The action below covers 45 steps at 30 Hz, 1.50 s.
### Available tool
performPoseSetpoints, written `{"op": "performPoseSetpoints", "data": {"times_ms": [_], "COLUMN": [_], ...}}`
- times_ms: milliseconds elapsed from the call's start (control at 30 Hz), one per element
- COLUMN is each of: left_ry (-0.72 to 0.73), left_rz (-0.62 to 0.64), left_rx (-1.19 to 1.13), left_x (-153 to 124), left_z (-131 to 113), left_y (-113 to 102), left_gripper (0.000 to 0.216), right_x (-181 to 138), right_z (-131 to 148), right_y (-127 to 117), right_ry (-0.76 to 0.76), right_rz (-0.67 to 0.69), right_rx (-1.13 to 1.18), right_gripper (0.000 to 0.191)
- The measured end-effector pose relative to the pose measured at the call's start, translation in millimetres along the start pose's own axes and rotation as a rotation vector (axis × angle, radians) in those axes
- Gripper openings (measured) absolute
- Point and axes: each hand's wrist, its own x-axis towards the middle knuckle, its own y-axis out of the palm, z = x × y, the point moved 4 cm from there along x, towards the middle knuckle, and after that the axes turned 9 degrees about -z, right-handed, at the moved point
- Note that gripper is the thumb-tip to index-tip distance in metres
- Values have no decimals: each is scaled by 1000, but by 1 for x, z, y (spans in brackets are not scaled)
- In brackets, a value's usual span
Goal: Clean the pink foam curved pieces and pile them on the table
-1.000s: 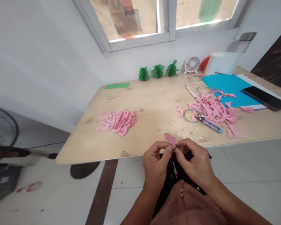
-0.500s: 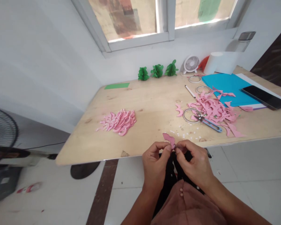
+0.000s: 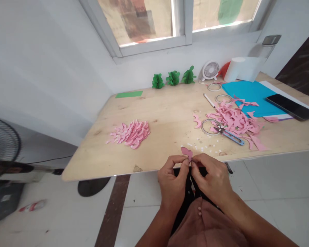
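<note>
At the near edge of the bench, the left hand pinches a pink cut-out between thumb and forefinger; the right hand, likewise pinched nearly closed, grips its near right edge. Wavy-edged, thin and plain pink, it looks like paper: probably light, bendable and easily creased or torn, best taken lightly by its edges.

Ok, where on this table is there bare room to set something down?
The table is bare between the pink cutout pile and white pen, and at its near-left corner, beside that pile. It's crowded on the right: pink scraps, snips, blue sheet, phone. White bits lie just beyond the right hand.
</note>
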Motion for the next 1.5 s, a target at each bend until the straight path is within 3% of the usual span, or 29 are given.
{"op": "performPoseSetpoints", "data": {"times_ms": [533, 867, 1500], "left_ry": [-242, -111, -103], "left_rz": [2, 53, 103], "left_rx": [-202, -91, -119], "left_x": [4, 4, 4], "left_z": [12, 5, 9], "left_y": [5, 2, 1], "left_gripper": [12, 10, 8], "right_x": [6, 6, 2], "right_z": [-6, -14, -21], "right_y": [0, 6, 10], "right_ry": [214, 413, 511], "right_rz": [43, 172, 259], "right_rx": [182, 376, 429], "right_gripper": [13, 15, 15]}}
